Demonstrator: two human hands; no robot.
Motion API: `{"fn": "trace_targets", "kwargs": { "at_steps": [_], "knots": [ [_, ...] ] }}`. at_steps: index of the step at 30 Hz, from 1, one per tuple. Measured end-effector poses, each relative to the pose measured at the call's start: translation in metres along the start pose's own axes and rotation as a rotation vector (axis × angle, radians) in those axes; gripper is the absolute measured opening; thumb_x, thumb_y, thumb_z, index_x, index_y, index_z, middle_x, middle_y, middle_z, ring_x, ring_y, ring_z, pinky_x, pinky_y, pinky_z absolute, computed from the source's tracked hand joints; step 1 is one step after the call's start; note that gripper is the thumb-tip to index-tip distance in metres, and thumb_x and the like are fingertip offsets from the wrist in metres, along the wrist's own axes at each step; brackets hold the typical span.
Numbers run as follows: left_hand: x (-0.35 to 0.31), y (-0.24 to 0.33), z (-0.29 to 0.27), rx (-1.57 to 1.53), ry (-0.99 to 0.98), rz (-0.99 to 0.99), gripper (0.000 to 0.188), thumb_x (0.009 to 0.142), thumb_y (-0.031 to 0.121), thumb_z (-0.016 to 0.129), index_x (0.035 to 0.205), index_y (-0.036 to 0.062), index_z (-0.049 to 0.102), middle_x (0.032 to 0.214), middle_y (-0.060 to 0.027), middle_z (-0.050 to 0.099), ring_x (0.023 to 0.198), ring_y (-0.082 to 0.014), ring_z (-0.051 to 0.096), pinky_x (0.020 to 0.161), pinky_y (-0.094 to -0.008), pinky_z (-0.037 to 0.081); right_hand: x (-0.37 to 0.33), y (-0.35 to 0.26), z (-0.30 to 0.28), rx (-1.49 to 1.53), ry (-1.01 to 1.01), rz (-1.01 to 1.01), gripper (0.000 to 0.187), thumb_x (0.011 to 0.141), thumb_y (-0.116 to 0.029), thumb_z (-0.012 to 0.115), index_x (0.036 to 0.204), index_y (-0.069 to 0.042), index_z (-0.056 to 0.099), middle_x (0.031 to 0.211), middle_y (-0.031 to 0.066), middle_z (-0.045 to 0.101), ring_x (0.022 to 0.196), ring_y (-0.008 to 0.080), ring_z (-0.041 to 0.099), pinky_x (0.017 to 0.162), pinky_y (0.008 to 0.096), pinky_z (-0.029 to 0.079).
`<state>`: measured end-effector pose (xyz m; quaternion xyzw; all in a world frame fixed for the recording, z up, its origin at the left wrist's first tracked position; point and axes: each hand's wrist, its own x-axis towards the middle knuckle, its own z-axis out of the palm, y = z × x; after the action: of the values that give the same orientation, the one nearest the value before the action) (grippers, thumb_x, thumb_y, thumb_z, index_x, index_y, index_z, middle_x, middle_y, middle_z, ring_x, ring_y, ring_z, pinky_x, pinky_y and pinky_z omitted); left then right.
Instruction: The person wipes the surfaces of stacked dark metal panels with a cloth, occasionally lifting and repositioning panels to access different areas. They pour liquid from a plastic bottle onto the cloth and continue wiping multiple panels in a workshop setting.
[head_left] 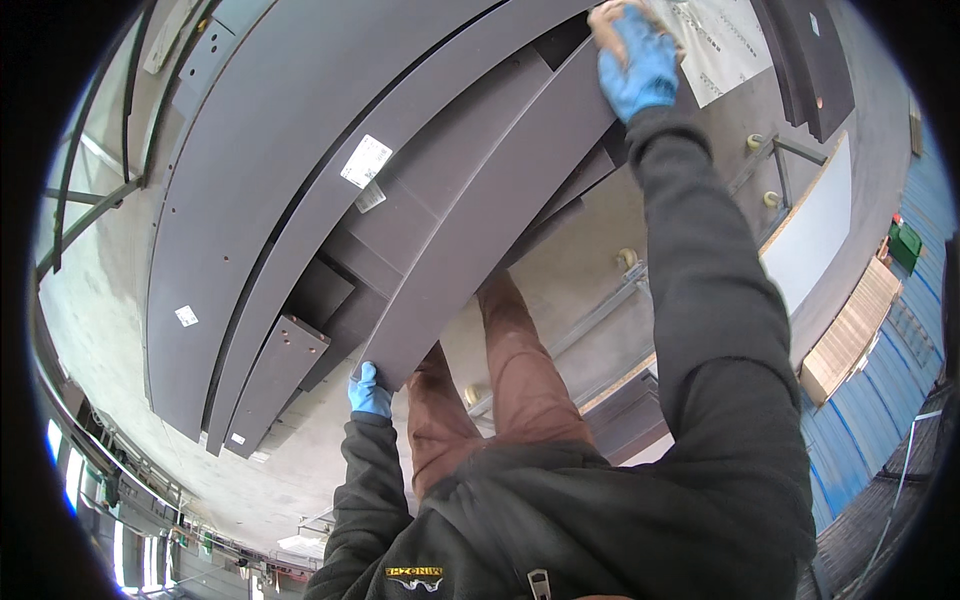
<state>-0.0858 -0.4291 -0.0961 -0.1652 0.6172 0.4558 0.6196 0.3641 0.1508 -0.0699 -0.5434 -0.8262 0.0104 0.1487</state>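
Observation:
A long dark grey panel [480, 215] lies slantwise in front of me, on top of other grey boards. At its near left end my left hand [370, 393], in a blue glove, is closed around the corner. Toward the panel's far right end, my right hand [640, 70], also blue-gloved, presses a crumpled beige cloth [606, 27] against the panel. Most of the cloth is hidden under the palm and fingers. Just beyond the panel runs another long grey board [300, 225] with a white label [366, 161] on it.
A wide grey panel [200, 260] lies on the far left, with a short drilled board [275, 380] nearer. More dark boards [805, 60] are stacked at upper right, beside printed white sheeting [715, 45]. A wheeled metal frame [600, 310] and a cardboard stack [850, 330] stand to the right.

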Motion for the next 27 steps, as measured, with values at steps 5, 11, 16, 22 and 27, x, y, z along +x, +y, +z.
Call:
{"fn": "trace_targets", "kwargs": {
  "at_steps": [5,11,16,22,27],
  "knots": [
    [-0.002,-0.001,0.006,0.033,-0.009,0.026,0.049,0.1,0.027,0.076,0.14,0.0034,0.064,0.133,-0.0091,0.07,0.117,-0.0288,0.069,0.1,-0.0467,0.059,0.005,-0.013,0.015,-0.096,0.351,0.072,0.033,0.093,-0.019,0.063,0.124,-0.014,0.07,0.125,0.0155,0.069,0.113,0.0408,0.064,0.102,0.0558,0.048],
    [-0.004,0.004,0.011,0.008,-0.013,-0.006,0.054,0.097,0.03,0.079,0.141,0.0038,0.063,0.133,-0.0091,0.07,0.118,-0.0288,0.069,0.1,-0.047,0.059,-0.069,-0.082,0.005,0.127,0.089,-0.128,0.059,0.082,-0.032,0.076,0.135,-0.008,0.063,0.149,0.0158,0.059,0.132,0.0389,0.058,0.116,0.0596,0.037],
    [-0.005,0.005,0.012,0.0,-0.013,-0.017,0.054,0.097,0.029,0.08,0.141,0.0034,0.063,0.132,-0.009,0.07,0.118,-0.0289,0.068,0.1,-0.0473,0.059,-0.015,-0.029,0.0,0.019,-0.131,-0.11,0.046,0.087,-0.031,0.065,0.128,-0.01,0.067,0.13,0.0192,0.066,0.105,0.0409,0.064,0.093,0.0558,0.048],
    [-0.006,0.005,0.012,-0.017,-0.05,0.008,0.049,0.099,0.029,0.078,0.138,0.002,0.064,0.128,-0.0092,0.071,0.114,-0.0275,0.069,0.097,-0.0458,0.06,0.028,0.026,0.016,-0.025,0.194,-0.163,0.029,0.094,-0.014,0.066,0.121,-0.011,0.074,0.126,0.017,0.07,0.121,0.0393,0.064,0.108,0.0527,0.047],
    [-0.004,-0.003,0.007,-0.067,-0.005,0.025,0.038,0.101,0.019,0.075,0.135,0.0034,0.065,0.127,-0.0077,0.071,0.114,-0.0253,0.068,0.101,-0.0433,0.057,-0.008,-0.023,0.02,-0.474,0.388,-0.191,0.028,0.1,-0.018,0.062,0.126,-0.012,0.074,0.123,0.0124,0.072,0.114,0.0334,0.068,0.099,0.0486,0.052]
  ]
}}
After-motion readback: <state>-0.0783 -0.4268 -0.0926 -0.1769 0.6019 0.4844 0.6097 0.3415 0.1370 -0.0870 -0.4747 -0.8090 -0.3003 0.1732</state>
